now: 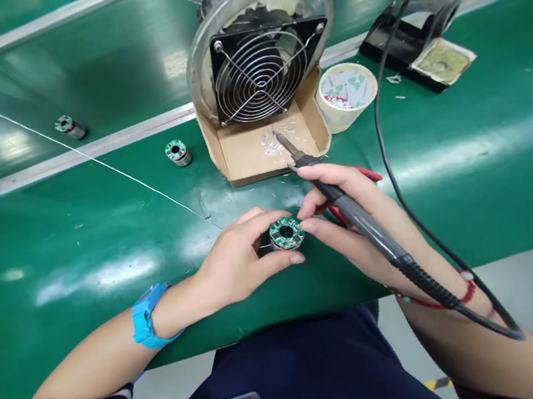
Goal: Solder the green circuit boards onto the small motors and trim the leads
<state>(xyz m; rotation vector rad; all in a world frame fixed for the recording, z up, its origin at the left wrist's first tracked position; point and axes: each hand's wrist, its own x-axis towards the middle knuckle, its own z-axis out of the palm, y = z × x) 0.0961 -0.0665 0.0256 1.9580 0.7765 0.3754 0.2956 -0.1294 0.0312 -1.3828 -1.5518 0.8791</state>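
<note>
My left hand holds a small round motor between thumb and fingers, with a green circuit board on its top face. In my right hand lies a soldering iron, its tip pointing away over a cardboard tray. The thumb and a fingertip of that hand meet the motor's right edge. Red handles of a tool, mostly hidden, show beneath the right hand. A thin pale wire runs from the upper left to behind my left hand.
Behind the hands, a round fume extractor fan stands over the cardboard tray with wire clippings. Right of it are a tape roll and an iron stand. One similar motor stands left; another lies beyond the rail.
</note>
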